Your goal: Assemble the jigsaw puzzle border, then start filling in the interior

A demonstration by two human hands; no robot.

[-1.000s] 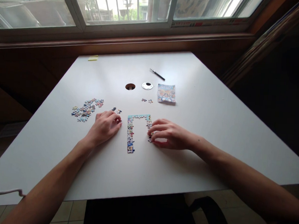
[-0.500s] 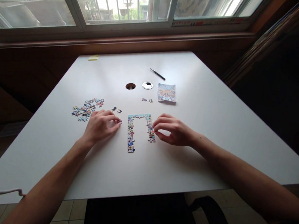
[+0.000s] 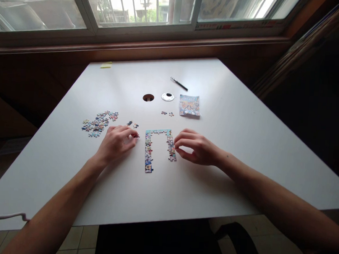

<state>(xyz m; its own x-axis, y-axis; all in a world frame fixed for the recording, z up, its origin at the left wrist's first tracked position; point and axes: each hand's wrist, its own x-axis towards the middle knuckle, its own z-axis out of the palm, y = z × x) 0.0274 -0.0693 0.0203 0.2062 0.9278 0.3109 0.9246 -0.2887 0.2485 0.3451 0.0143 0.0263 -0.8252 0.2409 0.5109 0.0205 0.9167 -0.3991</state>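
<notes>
A part-built jigsaw frame (image 3: 149,150) lies on the white table (image 3: 183,181), with a left strip, a top edge and a short right strip (image 3: 171,148). My left hand (image 3: 116,142) rests just left of it, fingers curled, fingertips pinched on a small puzzle piece (image 3: 136,135). My right hand (image 3: 198,147) lies just right of the short strip, fingers curled together beside it; whether they hold a piece is hidden.
A pile of loose pieces (image 3: 98,123) sits left of my left hand, with a few strays (image 3: 132,124) and two more (image 3: 167,113) farther back. A picture card (image 3: 189,105), a pen (image 3: 178,83), a cable hole (image 3: 148,97) and its cap (image 3: 167,97) lie beyond.
My right hand drew back to the right off the short right strip, uncovering it. My left hand shifted slightly and stays by the small piece.
</notes>
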